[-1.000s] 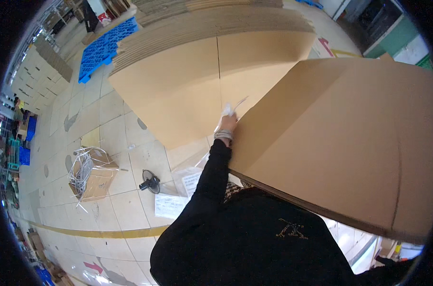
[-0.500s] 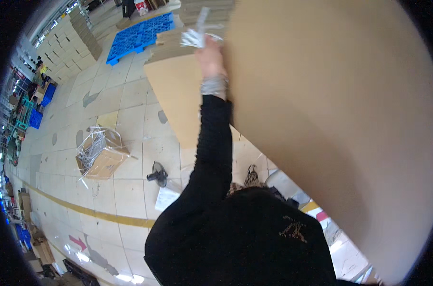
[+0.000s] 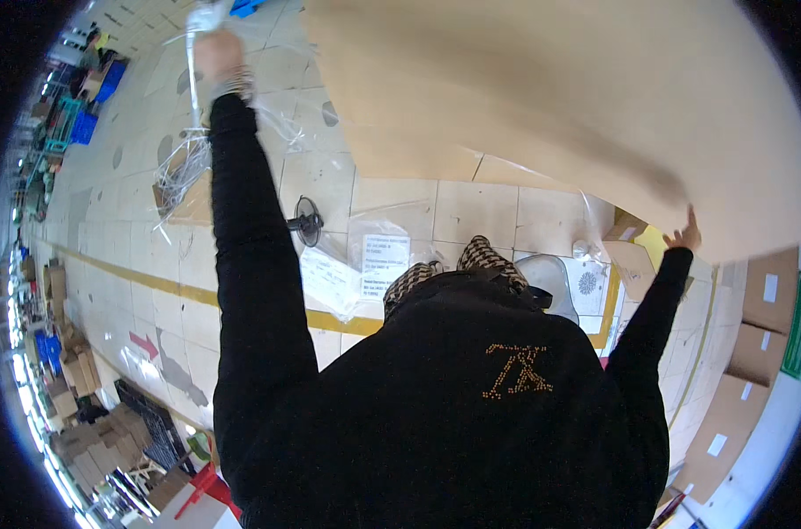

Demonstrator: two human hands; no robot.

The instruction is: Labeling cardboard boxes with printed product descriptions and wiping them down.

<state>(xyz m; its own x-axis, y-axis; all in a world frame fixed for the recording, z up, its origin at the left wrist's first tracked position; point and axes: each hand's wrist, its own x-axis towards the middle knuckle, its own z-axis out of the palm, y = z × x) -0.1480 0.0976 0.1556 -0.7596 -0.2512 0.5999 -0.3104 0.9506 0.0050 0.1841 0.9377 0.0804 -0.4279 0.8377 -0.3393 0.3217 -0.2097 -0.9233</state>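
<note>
The left hand (image 3: 220,56), blurred but apparently curled around white strap (image 3: 206,16), has been swung out left, so strap and cardboard (image 3: 542,97) seem parted. The cardboard is seen across the upper right, its near edge met by the right hand (image 3: 684,236), fingers spread.

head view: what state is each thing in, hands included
Large cardboard, flat, not formed into a box
Left hand, closed around white strips, blurred
Right hand, open, fingers spread at the large cardboard's edge
Small box, open-topped, tangled strips sticking out
Fan, on the floor; running or not, unclear
Printed sheet, lying on the floor
</note>
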